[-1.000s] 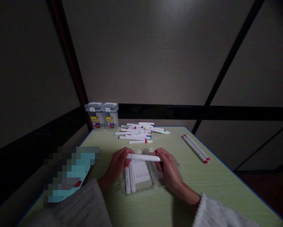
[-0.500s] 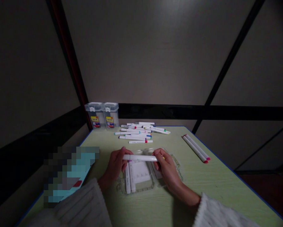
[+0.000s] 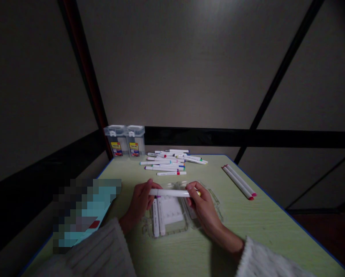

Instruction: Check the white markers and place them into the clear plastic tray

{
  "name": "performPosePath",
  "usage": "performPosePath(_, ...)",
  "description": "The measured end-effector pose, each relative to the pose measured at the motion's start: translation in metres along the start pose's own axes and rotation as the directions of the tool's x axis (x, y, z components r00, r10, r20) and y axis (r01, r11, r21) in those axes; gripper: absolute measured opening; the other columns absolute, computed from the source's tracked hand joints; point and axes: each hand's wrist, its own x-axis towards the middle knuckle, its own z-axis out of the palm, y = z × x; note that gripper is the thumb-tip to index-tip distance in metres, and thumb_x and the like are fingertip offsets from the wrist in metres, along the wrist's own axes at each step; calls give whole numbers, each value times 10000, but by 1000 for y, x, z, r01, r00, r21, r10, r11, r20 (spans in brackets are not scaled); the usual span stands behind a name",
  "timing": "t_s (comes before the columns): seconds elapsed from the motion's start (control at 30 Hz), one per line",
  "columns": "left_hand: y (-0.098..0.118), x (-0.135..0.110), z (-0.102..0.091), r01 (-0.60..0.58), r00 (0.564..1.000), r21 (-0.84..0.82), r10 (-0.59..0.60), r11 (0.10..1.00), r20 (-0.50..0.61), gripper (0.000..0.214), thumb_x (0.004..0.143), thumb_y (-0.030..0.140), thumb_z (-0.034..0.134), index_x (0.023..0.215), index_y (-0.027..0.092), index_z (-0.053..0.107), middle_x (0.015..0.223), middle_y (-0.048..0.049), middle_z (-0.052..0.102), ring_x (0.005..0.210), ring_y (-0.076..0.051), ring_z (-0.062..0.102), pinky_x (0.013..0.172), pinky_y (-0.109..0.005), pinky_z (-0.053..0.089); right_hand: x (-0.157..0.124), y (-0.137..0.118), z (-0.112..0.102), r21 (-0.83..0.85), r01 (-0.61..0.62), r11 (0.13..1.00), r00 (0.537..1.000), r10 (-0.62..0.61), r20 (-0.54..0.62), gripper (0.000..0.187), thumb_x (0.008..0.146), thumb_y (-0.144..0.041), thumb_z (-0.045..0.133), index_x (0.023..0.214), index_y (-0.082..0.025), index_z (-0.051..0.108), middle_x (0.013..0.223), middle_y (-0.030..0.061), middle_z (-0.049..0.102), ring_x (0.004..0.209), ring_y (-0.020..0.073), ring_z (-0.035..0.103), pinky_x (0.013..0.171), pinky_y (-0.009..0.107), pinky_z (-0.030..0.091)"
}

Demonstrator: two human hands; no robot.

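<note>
Item, one white marker [image 3: 172,192], yellow at its right end: held crosswise between both hands, over the case, near the middle of the table [image 3: 241,231]. Left hand [image 3: 139,198]: thumb and fingers pinching the marker's left end. Right hand [image 3: 201,202]: thumb and fingers pinching the marker just short of its yellow end.

Item, one clear plastic case [image 3: 176,232], unfolded in two halves beneath the hands, between the table's middle and its near edge. Contents of the left half: two white markers [image 3: 161,219] side by side along its left wall, and a white insert [image 3: 174,213] just right of them.

Item, a loose heap of white markers [image 3: 163,168] with coloured ends, toward the far edge; one with a red band [image 3: 171,174] lies nearest the case.

Item, two clear lidded boxes [image 3: 134,146] with yellow labels, upright and side by side, far left corner.

Item, two long white rods [image 3: 238,183], pinkish-red at the ends, alongside the right edge.

Item, one light-blue object [image 3: 96,207], left edge, mostly obscured by pixelation.
</note>
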Motion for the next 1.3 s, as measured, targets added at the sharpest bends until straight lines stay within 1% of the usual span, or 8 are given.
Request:
performPosePath(0.2,0,0,-1,-2,1000,23,2,1000,-4,537,700,631,471,625,122,626,296,94,286,265,-50,235,332,-197,139,2,1,1,59,1,998,1000,-1,-7,279,691,-449,656,663,-202,531,540,-53,445,496,110,380,476,228,276)
performPosePath(0.47,-2,0,-1,-6,1000,52,5,999,11,522,722,596,447,642,115,631,290,85,320,264,-55,260,343,-199,176,1,2,1,101,17,995,1000,-16,-10,241,709,-406,650,678,-198,532,607,-41,443,553,113,380,525,228,301)
performPosePath(0.73,2,-3,1,11,1000,94,-13,995,24,461,742,523,418,747,116,635,298,104,289,277,-63,245,350,-198,188,3,6,-1,101,42,994,999,-41,-9,208,725,-387,633,704,-204,535,622,-31,452,578,122,377,530,227,304)
performPosePath(0.87,3,-4,3,35,999,114,-38,993,22,386,723,480,443,675,133,606,378,84,356,315,-55,242,351,-200,155,3,2,0,124,41,991,999,-38,-24,180,701,-345,633,671,-198,532,636,-27,463,578,120,393,539,230,318)
performPosePath(0.93,2,-4,3,-4,1000,133,2,991,22,363,722,457,449,628,136,593,433,61,417,354,-58,276,367,-203,177,3,0,0,127,11,992,1000,-8,-27,172,683,-321,629,640,-194,522,609,-34,454,552,113,388,519,225,306)
performPosePath(1.03,1,-4,3,-60,998,162,56,985,27,367,741,446,427,615,143,590,424,64,390,386,-75,304,392,-209,213,3,-1,0,108,-38,993,999,40,-8,170,678,-305,604,608,-190,499,534,-52,422,494,98,362,469,217,258)
performPosePath(1.1,1,-5,3,-80,997,184,75,980,32,367,753,435,414,624,143,595,418,65,373,400,-84,316,405,-212,231,4,-1,-1,95,-44,995,999,44,-3,170,681,-301,584,599,-189,486,503,-60,405,466,90,343,448,214,234)
performPosePath(1.3,4,-7,2,-145,989,248,132,958,67,339,786,376,407,646,142,608,499,30,484,457,-96,389,438,-214,275,2,-5,-1,53,-41,998,999,41,4,189,698,-345,566,618,-200,475,435,-90,329,386,74,255,389,212,154)
